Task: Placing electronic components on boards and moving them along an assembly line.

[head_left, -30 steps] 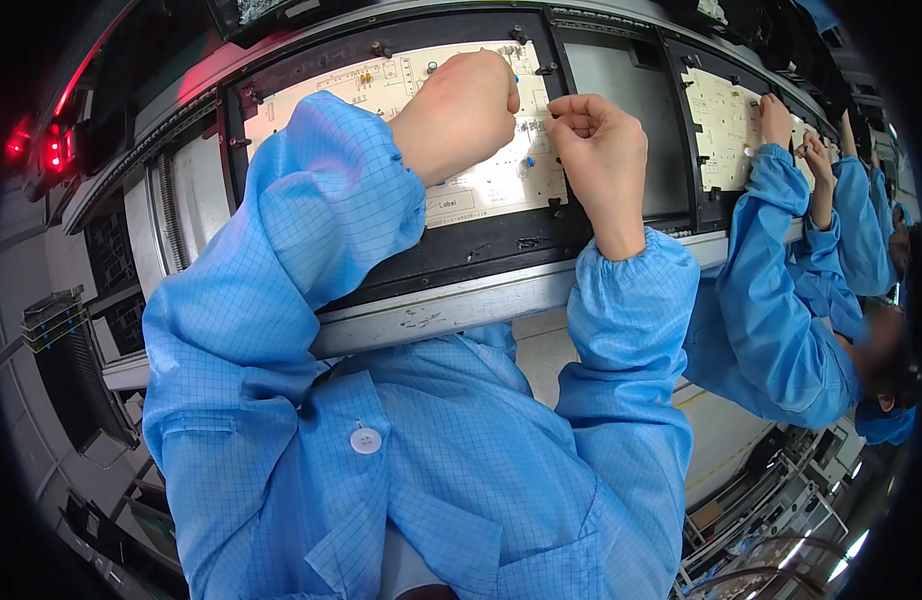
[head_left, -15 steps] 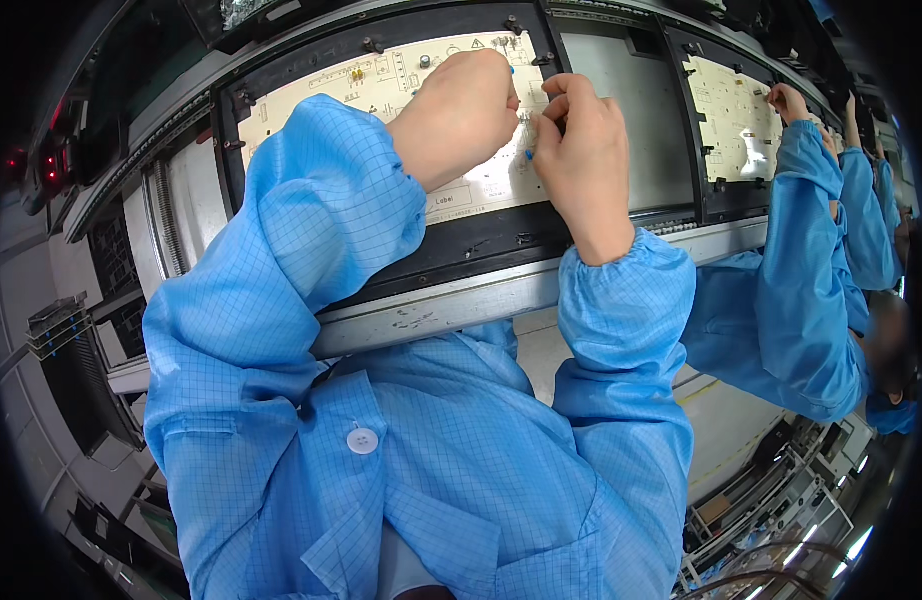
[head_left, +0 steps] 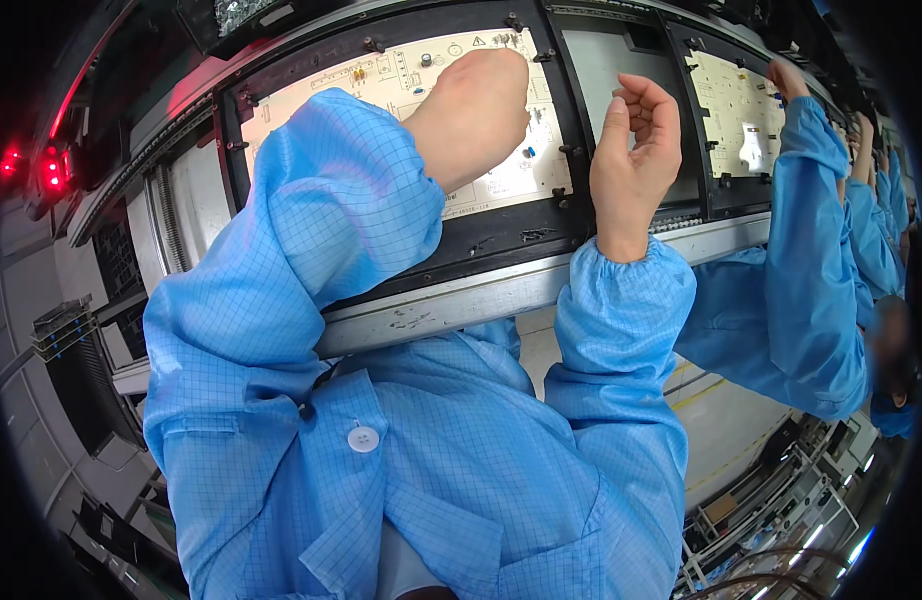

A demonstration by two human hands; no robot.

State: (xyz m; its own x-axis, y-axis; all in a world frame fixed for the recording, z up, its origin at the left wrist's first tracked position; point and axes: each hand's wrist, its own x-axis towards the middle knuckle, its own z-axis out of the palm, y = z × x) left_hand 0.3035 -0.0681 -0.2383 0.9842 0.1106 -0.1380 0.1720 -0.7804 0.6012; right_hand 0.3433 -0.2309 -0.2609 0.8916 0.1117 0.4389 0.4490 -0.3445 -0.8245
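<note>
A cream-coloured circuit board (head_left: 549, 115) lies in a black carrier frame (head_left: 496, 237) before me. My left hand (head_left: 473, 115) is over the board's right half, back up, with its fingers curled under; what they hold, if anything, is hidden. Beside it on the board stands a small blue component (head_left: 529, 153). To the right of the frame, my right hand (head_left: 636, 165) is raised above the gap in the line, its fingers loosely bent and the thumb apart, with nothing seen in them. A dark cylindrical capacitor (head_left: 426, 60) and a yellow component (head_left: 359, 75) sit near the far edge.
A metal rail (head_left: 441, 305) runs along the near side of the line. Further right is a second framed board (head_left: 726, 120), where a co-worker's blue sleeve (head_left: 806, 180) reaches in. Black clips (head_left: 374, 44) stand around my frame. Red lights (head_left: 53, 170) glow at the far left.
My right hand has moved right, off the board and over the gap, and its fingers have loosened. My left hand has shifted slightly. Red lights at left look brighter.
</note>
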